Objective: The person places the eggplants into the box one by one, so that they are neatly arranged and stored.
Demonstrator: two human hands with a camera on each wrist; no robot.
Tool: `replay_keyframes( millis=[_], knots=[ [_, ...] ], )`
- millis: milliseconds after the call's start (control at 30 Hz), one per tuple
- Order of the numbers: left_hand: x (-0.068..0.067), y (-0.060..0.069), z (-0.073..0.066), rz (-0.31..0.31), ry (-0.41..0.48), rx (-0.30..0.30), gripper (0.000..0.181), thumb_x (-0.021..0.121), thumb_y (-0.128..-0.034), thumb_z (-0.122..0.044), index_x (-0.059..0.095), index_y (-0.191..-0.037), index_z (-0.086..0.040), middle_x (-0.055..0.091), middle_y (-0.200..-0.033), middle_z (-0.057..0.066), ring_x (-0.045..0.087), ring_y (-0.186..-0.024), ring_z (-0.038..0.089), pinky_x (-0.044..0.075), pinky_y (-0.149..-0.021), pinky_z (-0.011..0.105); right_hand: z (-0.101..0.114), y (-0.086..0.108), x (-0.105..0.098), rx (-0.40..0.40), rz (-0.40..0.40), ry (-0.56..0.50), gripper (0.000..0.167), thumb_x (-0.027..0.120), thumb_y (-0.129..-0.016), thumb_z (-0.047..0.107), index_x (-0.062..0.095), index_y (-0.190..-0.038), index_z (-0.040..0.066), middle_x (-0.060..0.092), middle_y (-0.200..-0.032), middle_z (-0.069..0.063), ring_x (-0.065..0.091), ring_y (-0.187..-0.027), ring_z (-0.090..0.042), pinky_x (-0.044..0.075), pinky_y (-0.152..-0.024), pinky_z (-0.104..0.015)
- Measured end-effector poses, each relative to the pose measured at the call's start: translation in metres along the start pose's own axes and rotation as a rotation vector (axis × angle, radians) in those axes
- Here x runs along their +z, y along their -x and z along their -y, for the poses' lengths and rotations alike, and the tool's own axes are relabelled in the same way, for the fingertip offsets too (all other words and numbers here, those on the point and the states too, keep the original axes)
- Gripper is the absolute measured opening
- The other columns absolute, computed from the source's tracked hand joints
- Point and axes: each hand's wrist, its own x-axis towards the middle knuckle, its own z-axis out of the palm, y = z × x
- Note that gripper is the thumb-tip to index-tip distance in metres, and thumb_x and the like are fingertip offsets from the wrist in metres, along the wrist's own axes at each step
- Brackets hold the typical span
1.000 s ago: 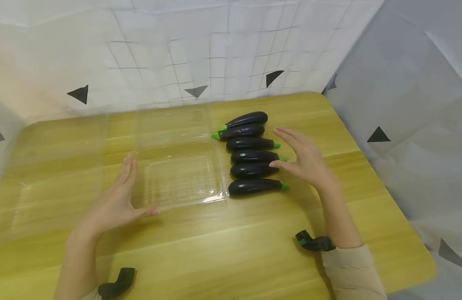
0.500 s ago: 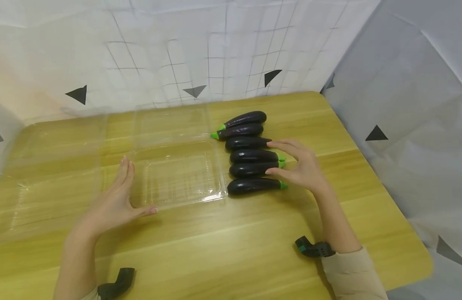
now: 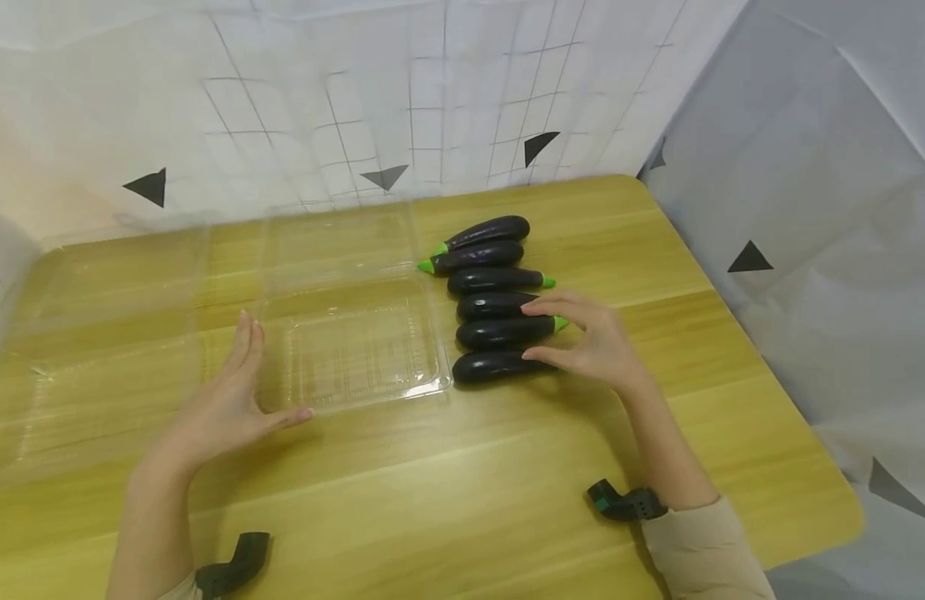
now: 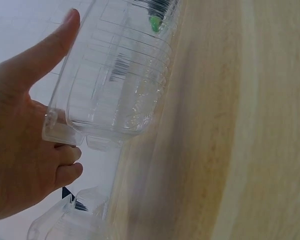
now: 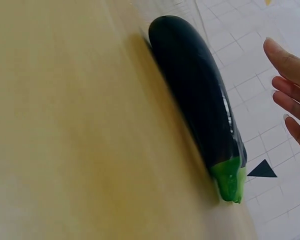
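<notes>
R hand (image 3: 593, 340) over eggplants (image 3: 492, 306), L hand (image 3: 221, 412) nr clear tray (image 3: 428, 388)

Beside the fingers of your left hand (image 3: 226, 417), a clear tray (image 3: 431, 388); at those of your right hand (image 3: 593, 342), eggplants (image 3: 488, 306).

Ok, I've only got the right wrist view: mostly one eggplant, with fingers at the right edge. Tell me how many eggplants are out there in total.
Observer: The head view shows six eggplants, lying one behind another in a column.

Operator: Check the clear plastic container that just peeks in at the top of my picture.

Observer: In the head view it sits to the left of the column, with no eggplant inside.

Operator: Now report on the left hand; I can't see it at all.

Observer: It is at that container's left edge; I can't tell whether it touches the plastic.
</notes>
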Motion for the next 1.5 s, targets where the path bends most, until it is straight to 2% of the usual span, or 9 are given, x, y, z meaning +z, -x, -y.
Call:
replay_keyframes(
  millis=[67, 200, 367, 567, 733, 800, 1033, 1233, 1500],
  knots=[
    [0.000, 0.001, 0.000, 0.001, -0.014, -0.005, 0.128, 0.068, -0.0786, -0.063, -0.025, -0.146, -0.006, -0.038, -0.147, 0.001, 0.011, -0.134, 0.057, 0.038, -0.093, 0.065, -0.001, 0.002, 0.003, 0.007, 0.006, 0.001, 0.051, 0.090, -0.056, -0.003, 0.071, -0.103, -0.003, 0.070, -0.103, -0.015, 0.062, -0.101, -0.030, 0.043, -0.097, -0.023],
    [-0.001, 0.001, 0.000, 0.004, -0.024, -0.009, 0.127, 0.068, -0.0794, -0.062, -0.024, -0.146, -0.005, -0.039, -0.147, 0.001, 0.014, -0.133, 0.058, 0.040, -0.090, 0.064, -0.005, 0.007, 0.008, 0.022, 0.029, -0.010, 0.046, 0.090, -0.059, -0.001, 0.071, -0.101, -0.001, 0.071, -0.100, -0.011, 0.064, -0.097, -0.025, 0.044, -0.092, -0.019],
    [-0.002, 0.001, 0.001, 0.009, -0.010, -0.011, 0.127, 0.068, -0.0793, -0.062, -0.024, -0.146, -0.004, -0.038, -0.147, 0.003, 0.003, -0.138, 0.053, 0.030, -0.098, 0.067, -0.009, 0.010, 0.012, 0.040, 0.071, -0.028, 0.041, 0.089, -0.061, -0.002, 0.072, -0.098, -0.001, 0.071, -0.097, -0.011, 0.065, -0.093, -0.023, 0.045, -0.089, -0.017],
    [-0.001, 0.001, 0.002, 0.010, 0.011, -0.007, 0.127, 0.068, -0.0787, -0.063, -0.022, -0.146, -0.003, -0.038, -0.148, 0.004, -0.002, -0.140, 0.048, 0.026, -0.101, 0.066, -0.041, 0.022, 0.020, 0.074, 0.114, -0.034, 0.039, 0.090, -0.063, 0.006, 0.074, -0.098, 0.004, 0.072, -0.097, -0.005, 0.066, -0.092, -0.019, 0.045, -0.089, -0.018],
    [0.000, 0.000, 0.003, 0.013, 0.033, -0.012, 0.127, 0.068, -0.0784, -0.063, -0.022, -0.146, -0.005, -0.039, -0.147, 0.002, -0.003, -0.140, 0.047, 0.023, -0.103, 0.066, -0.052, 0.025, 0.021, 0.074, 0.180, -0.036, 0.036, 0.089, -0.067, 0.014, 0.075, -0.100, 0.010, 0.071, -0.099, 0.002, 0.065, -0.093, -0.014, 0.048, -0.085, -0.023],
    [0.000, 0.000, 0.003, 0.014, 0.035, -0.015, 0.127, 0.068, -0.0784, -0.063, -0.023, -0.146, -0.006, -0.039, -0.147, 0.002, -0.003, -0.140, 0.047, 0.022, -0.103, 0.066, -0.053, 0.025, 0.021, 0.068, 0.206, -0.034, 0.036, 0.088, -0.069, 0.015, 0.075, -0.101, 0.011, 0.071, -0.099, 0.002, 0.065, -0.093, -0.015, 0.050, -0.083, -0.026],
    [0.001, 0.000, 0.002, 0.002, 0.003, -0.009, 0.126, 0.066, -0.0787, -0.065, -0.021, -0.147, -0.003, -0.038, -0.147, 0.001, 0.008, -0.137, 0.053, 0.048, -0.084, 0.055, -0.056, 0.029, 0.022, 0.092, 0.281, -0.003, 0.036, 0.087, -0.071, 0.017, 0.074, -0.104, 0.013, 0.070, -0.102, 0.003, 0.065, -0.095, -0.014, 0.052, -0.081, -0.029],
    [0.002, -0.001, 0.003, -0.003, 0.015, -0.007, 0.127, 0.067, -0.0781, -0.065, -0.021, -0.147, -0.003, -0.038, -0.147, 0.001, 0.000, -0.140, 0.047, 0.031, -0.100, 0.063, -0.055, 0.031, 0.022, 0.144, 0.316, 0.050, 0.039, 0.087, -0.072, 0.021, 0.072, -0.107, 0.017, 0.069, -0.104, 0.007, 0.064, -0.097, -0.012, 0.051, -0.081, -0.031],
    [0.002, 0.000, 0.002, 0.000, 0.012, -0.015, 0.127, 0.067, -0.0779, -0.065, -0.022, -0.147, -0.005, -0.039, -0.147, 0.000, 0.002, -0.139, 0.050, 0.038, -0.094, 0.063, -0.054, 0.030, 0.020, 0.166, 0.324, 0.067, 0.038, 0.086, -0.073, 0.020, 0.071, -0.108, 0.017, 0.069, -0.105, 0.006, 0.064, -0.098, -0.014, 0.052, -0.082, -0.035]
  ],
)
